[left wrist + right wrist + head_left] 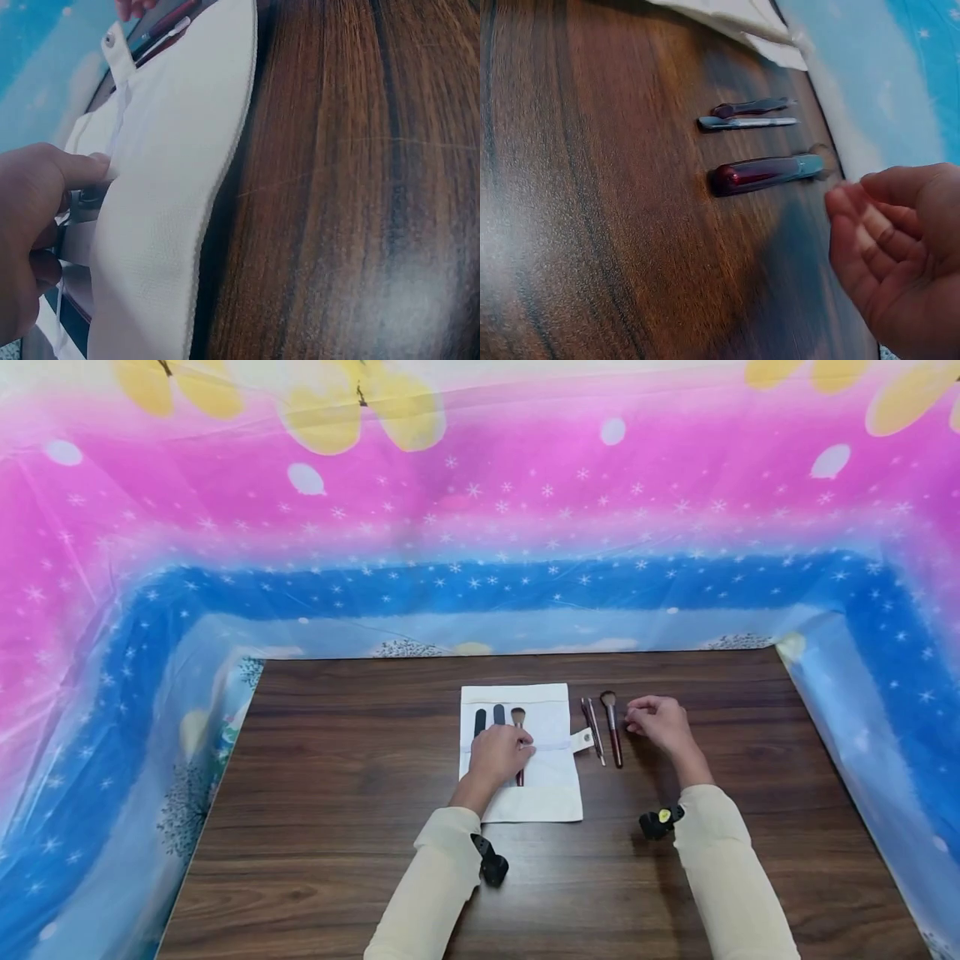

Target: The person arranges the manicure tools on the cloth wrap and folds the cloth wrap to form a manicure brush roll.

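A white fabric brush roll (547,797) lies unfolded on the table. In its pocket stand a makeup brush (518,717) with a dark red handle and two flat dark pieces, one of them a black strip (480,722). My left hand (497,753) is over the roll and seems to pinch its thin band (120,124) by the brush; the fingertips are partly hidden. My right hand (662,724) hovers at the right, fingers loosely bent, holding nothing. Nearest to it lies a larger makeup brush (614,735) with a dark red handle, apart from the fingers.
Two slim tools (595,731) lie side by side between the larger brush and the roll. A short snap tab (582,740) sticks out from the roll's right edge. The brown wooden table (315,827) meets a printed curtain (525,585) at the back and sides.
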A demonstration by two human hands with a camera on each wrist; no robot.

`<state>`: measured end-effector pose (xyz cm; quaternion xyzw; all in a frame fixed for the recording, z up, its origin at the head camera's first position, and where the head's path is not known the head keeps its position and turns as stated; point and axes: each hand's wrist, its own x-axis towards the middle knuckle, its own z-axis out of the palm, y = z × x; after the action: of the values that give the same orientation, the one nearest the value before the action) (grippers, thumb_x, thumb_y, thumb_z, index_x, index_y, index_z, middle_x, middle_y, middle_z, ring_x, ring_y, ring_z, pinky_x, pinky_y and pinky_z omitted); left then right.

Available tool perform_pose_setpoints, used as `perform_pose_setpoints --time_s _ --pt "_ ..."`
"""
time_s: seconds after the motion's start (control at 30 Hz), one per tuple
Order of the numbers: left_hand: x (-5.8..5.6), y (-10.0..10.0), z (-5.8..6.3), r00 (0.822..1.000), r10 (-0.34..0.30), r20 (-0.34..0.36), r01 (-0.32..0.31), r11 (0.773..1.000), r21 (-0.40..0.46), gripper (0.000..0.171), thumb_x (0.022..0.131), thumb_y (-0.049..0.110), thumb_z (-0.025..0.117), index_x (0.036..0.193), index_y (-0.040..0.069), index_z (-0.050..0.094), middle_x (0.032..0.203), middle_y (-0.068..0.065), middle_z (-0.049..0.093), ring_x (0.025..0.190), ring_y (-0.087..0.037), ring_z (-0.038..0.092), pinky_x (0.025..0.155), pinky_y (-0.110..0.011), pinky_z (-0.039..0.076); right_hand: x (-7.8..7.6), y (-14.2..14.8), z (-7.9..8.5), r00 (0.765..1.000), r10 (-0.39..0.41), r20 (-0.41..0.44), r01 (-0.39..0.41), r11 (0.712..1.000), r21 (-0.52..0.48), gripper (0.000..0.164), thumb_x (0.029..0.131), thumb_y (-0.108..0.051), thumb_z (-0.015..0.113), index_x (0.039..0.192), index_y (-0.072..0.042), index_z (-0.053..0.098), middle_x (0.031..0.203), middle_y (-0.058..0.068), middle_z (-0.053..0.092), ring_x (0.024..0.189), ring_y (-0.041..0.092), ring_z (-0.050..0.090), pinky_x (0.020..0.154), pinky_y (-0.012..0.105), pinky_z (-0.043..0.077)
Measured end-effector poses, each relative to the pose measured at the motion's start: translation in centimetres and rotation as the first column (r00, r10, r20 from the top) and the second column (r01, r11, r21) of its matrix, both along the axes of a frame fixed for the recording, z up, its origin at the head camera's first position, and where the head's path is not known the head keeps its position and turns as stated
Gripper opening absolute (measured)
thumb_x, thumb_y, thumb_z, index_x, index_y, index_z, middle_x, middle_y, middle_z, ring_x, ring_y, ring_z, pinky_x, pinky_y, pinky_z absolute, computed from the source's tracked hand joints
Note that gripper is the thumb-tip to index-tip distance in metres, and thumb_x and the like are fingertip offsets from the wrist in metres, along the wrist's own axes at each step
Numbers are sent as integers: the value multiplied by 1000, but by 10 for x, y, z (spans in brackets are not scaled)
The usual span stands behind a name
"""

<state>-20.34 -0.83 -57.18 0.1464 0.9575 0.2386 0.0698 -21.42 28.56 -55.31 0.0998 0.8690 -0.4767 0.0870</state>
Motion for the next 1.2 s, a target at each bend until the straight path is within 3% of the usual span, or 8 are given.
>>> perform_pose_setpoints --time_s 0.17,0.33,0.6,0.93,1.2 --pt "-1 0 -3 1000 6 -15 -6 1000 10 16 95 31 69 105 24 81 103 5 80 96 -18 74 78 -37 55 -5 -2 -1 997 49 62 -56 991 119 32 100 -20 60 118 6 67 107 22 73 79 10 69 72 23 57" --pt "-1 5 -3 1000 17 -9 -17 1000 2 16 96 31 68 105 26 80 104 7 80 96 -18 74 79 -38 55 -13 -6 0 987 53 149 -83 976 203 32 97 -27 67 109 2 71 90 10 74 74 9 66 69 24 55" --pt "1 6 0 1000 30 4 -30 999 -13 13 97 29 68 100 25 80 96 8 79 86 -16 71 75 -35 53 -23 -16 1 969 55 240 -114 964 241 27 91 -28 73 89 -2 75 66 -3 68 62 8 61 63 25 49" --pt "1 4 -2 998 46 33 -47 999 12 14 99 28 65 95 24 77 99 7 78 90 -17 71 77 -36 52 -25 -22 -1 970 46 237 -113 954 276 26 91 -27 71 86 -2 75 62 -5 65 59 8 62 62 26 51" --pt "1 1 -2 997 50 55 -52 998 36 13 99 27 65 96 22 77 100 4 78 93 -19 71 82 -38 53 -22 -20 4 984 21 175 -59 975 215 29 93 -27 67 94 0 75 70 -1 68 65 10 63 65 26 54"
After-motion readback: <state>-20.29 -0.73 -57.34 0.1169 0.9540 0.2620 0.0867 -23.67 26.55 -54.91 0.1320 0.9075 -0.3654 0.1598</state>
